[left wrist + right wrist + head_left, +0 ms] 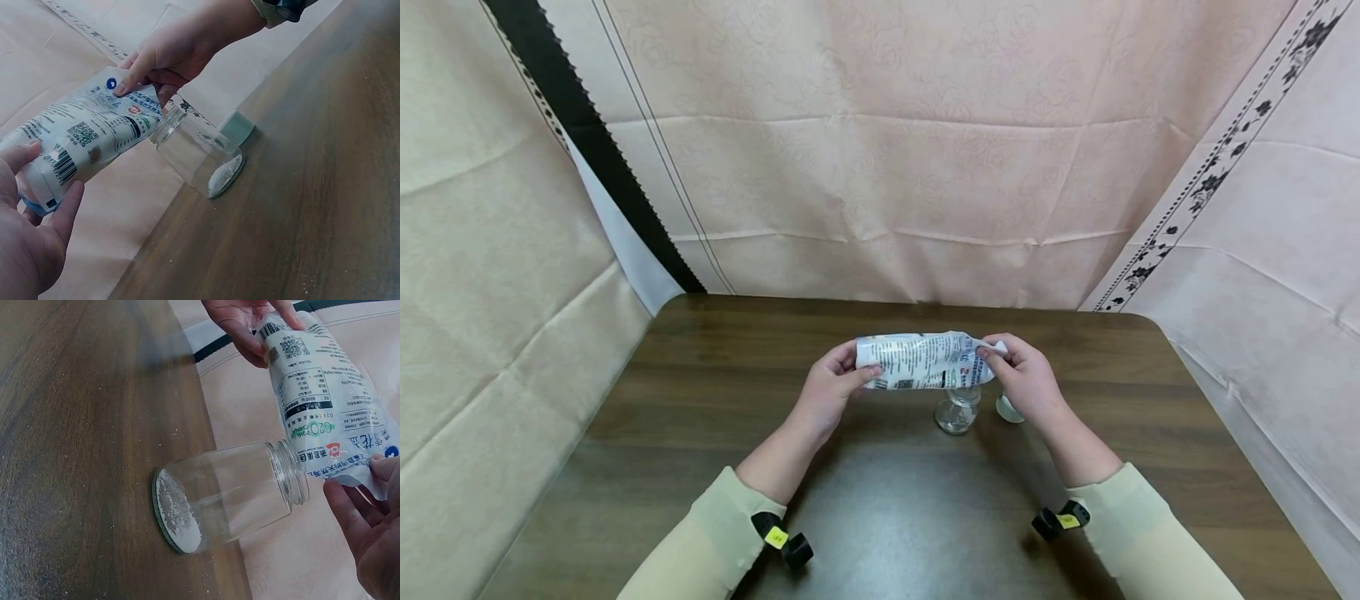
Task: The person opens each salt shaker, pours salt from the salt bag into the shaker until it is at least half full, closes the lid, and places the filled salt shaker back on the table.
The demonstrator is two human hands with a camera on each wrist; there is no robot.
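A white plastic bag of salt [917, 362], printed with blue text, a barcode and a QR code, is held sideways above the table. My left hand [829, 392] grips its bottom end, thumb in front and fingers behind. At the other end my right hand [1028, 377] pinches the bag's crumpled top corner between thumb and fingers. Right beneath that end stands an upright clear glass jar [231, 487], lidless, its mouth close to the bag. A thin, sloping layer of white salt [178, 512] covers the jar's bottom.
A pale, low, round-looking lid [1009, 409] lies just right of the jar, partly hidden by my right hand. White grains are scattered on the brown wooden table [715, 467]. Patterned cloth [880, 183] hangs behind the table and along both sides.
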